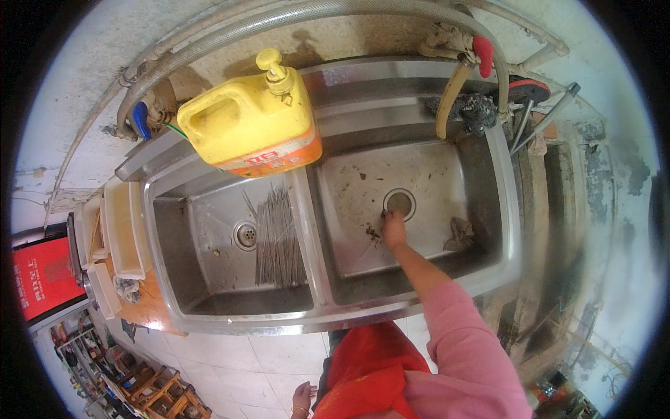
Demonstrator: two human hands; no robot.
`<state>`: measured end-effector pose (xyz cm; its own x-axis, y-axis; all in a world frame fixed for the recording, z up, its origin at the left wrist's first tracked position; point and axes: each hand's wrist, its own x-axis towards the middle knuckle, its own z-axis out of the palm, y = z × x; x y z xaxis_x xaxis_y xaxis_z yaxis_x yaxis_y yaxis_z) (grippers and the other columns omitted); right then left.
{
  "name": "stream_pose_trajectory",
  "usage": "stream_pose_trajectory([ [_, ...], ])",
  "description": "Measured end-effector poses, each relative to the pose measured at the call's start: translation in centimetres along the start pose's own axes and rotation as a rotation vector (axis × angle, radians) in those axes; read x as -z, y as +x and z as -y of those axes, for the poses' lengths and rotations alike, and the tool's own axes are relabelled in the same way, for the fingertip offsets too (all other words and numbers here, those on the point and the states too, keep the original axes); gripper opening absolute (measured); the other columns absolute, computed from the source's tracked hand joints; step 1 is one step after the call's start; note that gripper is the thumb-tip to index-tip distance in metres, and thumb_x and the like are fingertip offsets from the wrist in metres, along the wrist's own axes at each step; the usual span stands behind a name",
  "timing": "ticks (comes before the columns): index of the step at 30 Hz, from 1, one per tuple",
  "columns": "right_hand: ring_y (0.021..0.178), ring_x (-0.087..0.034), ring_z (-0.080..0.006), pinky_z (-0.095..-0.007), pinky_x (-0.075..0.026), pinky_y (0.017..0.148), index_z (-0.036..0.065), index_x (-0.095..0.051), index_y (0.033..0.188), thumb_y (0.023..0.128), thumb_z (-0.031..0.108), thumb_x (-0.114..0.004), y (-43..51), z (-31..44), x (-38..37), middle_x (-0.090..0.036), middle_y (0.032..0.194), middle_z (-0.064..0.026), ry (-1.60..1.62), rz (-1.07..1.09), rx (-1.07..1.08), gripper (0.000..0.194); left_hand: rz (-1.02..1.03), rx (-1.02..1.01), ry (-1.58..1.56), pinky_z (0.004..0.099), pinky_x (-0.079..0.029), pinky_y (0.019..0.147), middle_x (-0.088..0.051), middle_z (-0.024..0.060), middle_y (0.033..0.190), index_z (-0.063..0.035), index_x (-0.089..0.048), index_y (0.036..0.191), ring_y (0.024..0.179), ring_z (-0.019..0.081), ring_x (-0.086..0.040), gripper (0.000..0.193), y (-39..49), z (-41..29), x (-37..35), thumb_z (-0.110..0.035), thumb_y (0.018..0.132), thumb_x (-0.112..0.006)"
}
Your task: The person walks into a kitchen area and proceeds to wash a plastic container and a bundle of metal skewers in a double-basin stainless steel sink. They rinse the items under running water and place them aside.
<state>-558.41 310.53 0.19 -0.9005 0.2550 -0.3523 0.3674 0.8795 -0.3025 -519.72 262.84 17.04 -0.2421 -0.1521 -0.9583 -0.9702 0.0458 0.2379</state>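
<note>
My right hand (394, 229) reaches down into the right basin of a stainless steel double sink (320, 235), at the edge of the round drain (399, 204). Dark food scraps (372, 232) lie just left of it on the basin floor; whether its fingers grip anything is hard to tell. A crumpled brownish rag or scrap (459, 234) rests at the basin's lower right. Low beside the red apron hangs my left hand (303, 396), empty, with its fingers apart. Many thin metal skewers (280, 235) lie in a bundle in the left basin.
A yellow plastic jug with a pump (230, 115) stands across the sink's back ledge and divider. A short hose (453, 94) hangs from a red-handled tap (482, 55) over the right basin. Dark mesh scrubbers (477, 112) sit at the back right corner. Plastic trays (125, 230) stand left.
</note>
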Motion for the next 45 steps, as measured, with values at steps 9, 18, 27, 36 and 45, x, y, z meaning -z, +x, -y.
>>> stream_pose_trajectory([
  [9,0.11,-0.043,-0.0344,-0.0404,-0.04,0.094,-0.002,-0.046,0.12,0.073,-0.003,-0.05,3.6,2.8,3.1,-0.042,0.122,-0.0188,0.066,-0.02,0.147,0.047,0.022,0.065,-0.08,0.0319,-0.051,0.072,-0.061,0.0178,0.098,0.0034,-0.042,0.121,0.082,0.0213,-0.06,0.035,1.1,1.2,0.7,-0.017,0.093,-0.044],
  [18,0.114,-0.04,-0.0318,-0.037,-0.04,0.095,-0.002,-0.04,0.125,0.074,-0.003,-0.051,6.9,3.5,2.5,-0.04,0.124,-0.0157,-0.206,0.074,0.248,0.052,-0.024,0.052,-0.176,0.0336,-0.052,0.073,-0.06,0.0186,0.099,0.0028,-0.043,0.119,0.084,0.0239,-0.061,0.033,-0.1,1.0,0.9,-0.017,0.092,-0.047],
  [27,0.116,-0.04,-0.0328,-0.038,-0.041,0.095,0.003,-0.046,0.122,0.072,0.005,-0.062,3.9,-4.1,2.0,-0.04,0.126,-0.0159,-0.078,-0.041,0.036,0.053,-0.026,0.043,-0.006,0.0324,-0.051,0.071,-0.062,0.0157,0.098,0.0006,-0.045,0.118,0.083,0.0217,-0.061,0.032,-0.4,-2.5,-1.2,-0.018,0.092,-0.047],
  [36,0.115,-0.038,-0.0336,-0.0391,-0.04,0.093,0.003,-0.045,0.121,0.077,0.009,-0.059,9.1,-9.0,6.7,-0.041,0.122,-0.0152,-0.071,-0.058,-0.327,0.046,-0.071,0.071,0.006,0.0317,-0.051,0.069,-0.063,0.0143,0.094,-0.0006,-0.046,0.118,0.079,0.0206,-0.061,0.031,-0.7,-2.4,0.5,-0.017,0.092,-0.047],
  [45,0.113,-0.04,-0.0355,-0.0393,-0.039,0.094,-0.004,-0.046,0.118,0.083,0.004,-0.048,3.1,-4.8,-0.2,-0.041,0.123,-0.0199,0.035,-0.032,-0.136,0.036,-0.036,0.002,-0.015,0.0276,-0.05,0.067,-0.064,0.0149,0.093,0.0023,-0.047,0.116,0.079,0.0206,-0.063,0.03,-0.6,-3.3,-0.6,-0.016,0.091,-0.046],
])
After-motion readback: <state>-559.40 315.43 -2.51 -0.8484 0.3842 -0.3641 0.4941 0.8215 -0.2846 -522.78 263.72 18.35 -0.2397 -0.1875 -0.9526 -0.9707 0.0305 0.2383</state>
